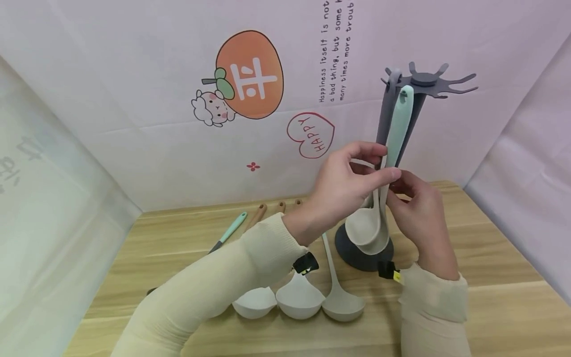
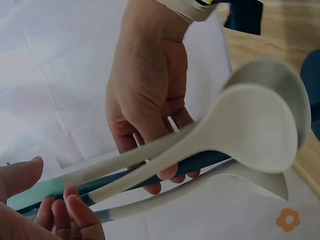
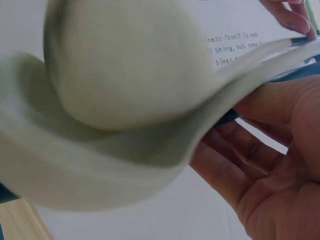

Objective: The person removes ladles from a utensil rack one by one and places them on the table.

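Note:
A dark grey utensil stand (image 1: pixel 424 84) with a ring of hooks rises from a round base (image 1: pixel 363 260). My left hand (image 1: pixel 350 178) pinches the mint-green handle of a ladle (image 1: pixel 400 121), its thumb lying across the front. The ladle's handle end is up by the hooks and its beige bowl (image 2: pixel 267 75) hangs low. In front of that bowl is a paler ladle (image 1: pixel 362 225); a grey handle (image 1: pixel 391 84) hangs at a hook beside the mint one. Lower on the stand, my right hand (image 1: pixel 421 210) grips the dark pole (image 2: pixel 200 162), close to the ladle necks.
On the wood-grain table (image 1: pixel 490 277) lie two white ladles (image 1: pixel 300 297) and a beige ladle (image 1: pixel 343 302) in a row. Behind my left sleeve are brown handles (image 1: pixel 258 213) and a mint-handled utensil (image 1: pixel 232 229). A printed cloth (image 1: pixel 169 148) hangs behind the table.

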{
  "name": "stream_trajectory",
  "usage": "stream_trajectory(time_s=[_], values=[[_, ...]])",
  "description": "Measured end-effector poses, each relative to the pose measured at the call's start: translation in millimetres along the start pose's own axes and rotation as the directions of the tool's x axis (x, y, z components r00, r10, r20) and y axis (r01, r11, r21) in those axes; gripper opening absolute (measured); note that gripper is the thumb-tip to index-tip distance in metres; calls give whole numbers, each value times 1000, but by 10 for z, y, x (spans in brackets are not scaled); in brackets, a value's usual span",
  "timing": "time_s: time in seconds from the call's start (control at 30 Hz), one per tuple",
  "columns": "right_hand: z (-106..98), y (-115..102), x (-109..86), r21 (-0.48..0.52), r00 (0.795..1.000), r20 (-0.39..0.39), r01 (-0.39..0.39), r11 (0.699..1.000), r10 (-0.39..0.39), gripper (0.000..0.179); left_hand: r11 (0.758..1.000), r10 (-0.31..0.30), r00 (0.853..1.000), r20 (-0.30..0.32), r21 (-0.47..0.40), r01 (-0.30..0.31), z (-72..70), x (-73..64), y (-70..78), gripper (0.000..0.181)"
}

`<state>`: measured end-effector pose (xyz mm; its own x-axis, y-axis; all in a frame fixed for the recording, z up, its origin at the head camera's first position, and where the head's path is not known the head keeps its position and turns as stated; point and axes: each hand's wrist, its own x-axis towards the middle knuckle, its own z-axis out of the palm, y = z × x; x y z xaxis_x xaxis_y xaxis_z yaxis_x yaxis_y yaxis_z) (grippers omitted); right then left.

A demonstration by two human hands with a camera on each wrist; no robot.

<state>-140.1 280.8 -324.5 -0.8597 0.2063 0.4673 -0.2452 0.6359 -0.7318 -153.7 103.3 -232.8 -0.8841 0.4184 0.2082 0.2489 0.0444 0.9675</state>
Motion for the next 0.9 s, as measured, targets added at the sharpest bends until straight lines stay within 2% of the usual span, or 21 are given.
stream_trajectory(time_s=[0.13,0.3,0.4,0.6,0.67,0.7,0.77,0.9], values=[[-9,10,8,2,1000,3,-5,1000,5,27,997,60,994,-95,55,-55,78,24,-21,34],[-14,16,22,6,1000,17,-17,1000,17,28,986,149,978,-143,99,-136,116,67,-49,23],[-18,25,27,4,999,26,-25,1000,25,30,973,201,972,-124,140,-183,102,67,-80,20],[-29,34,50,-3,998,43,-45,999,46,35,961,232,972,-46,168,-222,65,32,-142,27],[-32,36,50,-1,997,48,-53,999,53,36,949,262,965,-30,188,-252,63,35,-158,27],[-32,39,48,2,997,51,-55,998,55,36,935,287,958,-23,223,-274,62,35,-167,27],[-31,45,42,11,997,55,-60,998,60,36,889,344,939,-11,326,-322,57,29,-187,26],[-26,50,38,30,997,56,-56,998,54,35,760,446,895,3,527,-380,28,11,-223,31]])
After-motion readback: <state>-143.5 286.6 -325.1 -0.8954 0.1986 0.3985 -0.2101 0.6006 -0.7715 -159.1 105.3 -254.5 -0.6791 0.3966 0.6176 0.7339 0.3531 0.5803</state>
